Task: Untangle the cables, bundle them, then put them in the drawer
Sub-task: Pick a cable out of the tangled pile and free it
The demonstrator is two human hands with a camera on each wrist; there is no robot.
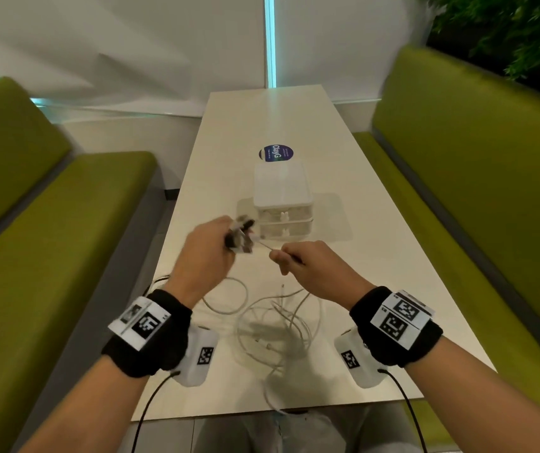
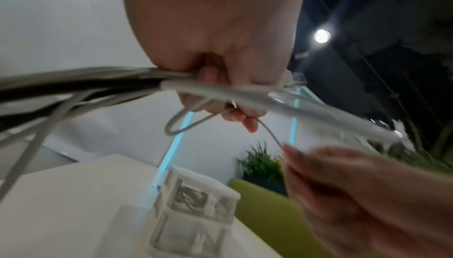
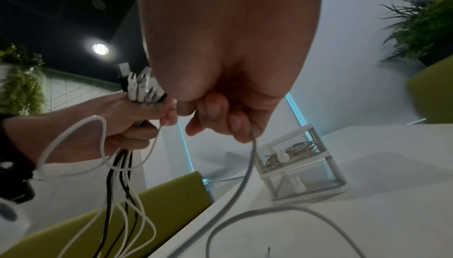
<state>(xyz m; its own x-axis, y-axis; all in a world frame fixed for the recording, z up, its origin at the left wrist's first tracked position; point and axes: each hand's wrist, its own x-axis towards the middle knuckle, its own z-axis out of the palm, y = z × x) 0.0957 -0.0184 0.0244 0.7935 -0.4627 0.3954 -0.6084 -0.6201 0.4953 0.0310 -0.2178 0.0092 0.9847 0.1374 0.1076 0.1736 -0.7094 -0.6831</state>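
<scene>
My left hand (image 1: 211,245) grips a bunch of white and black cable ends (image 1: 242,235), their plugs sticking out above the fist (image 3: 139,86). From it the cables (image 3: 122,181) hang down. My right hand (image 1: 298,261) pinches a single white cable (image 3: 248,167) just right of the bunch, above the table. A loose tangle of white cables (image 1: 278,325) lies on the table (image 1: 376,289) between my wrists. The small clear two-drawer unit (image 1: 283,204) stands just beyond my hands; both drawers look closed, and the upper one (image 3: 291,152) holds coiled cables.
Green benches (image 1: 49,223) (image 1: 474,191) flank the narrow white table. A round blue sticker (image 1: 276,153) lies behind the drawer unit. One cable trails over the near table edge (image 1: 275,407). Plants (image 1: 523,27) stand at the far right.
</scene>
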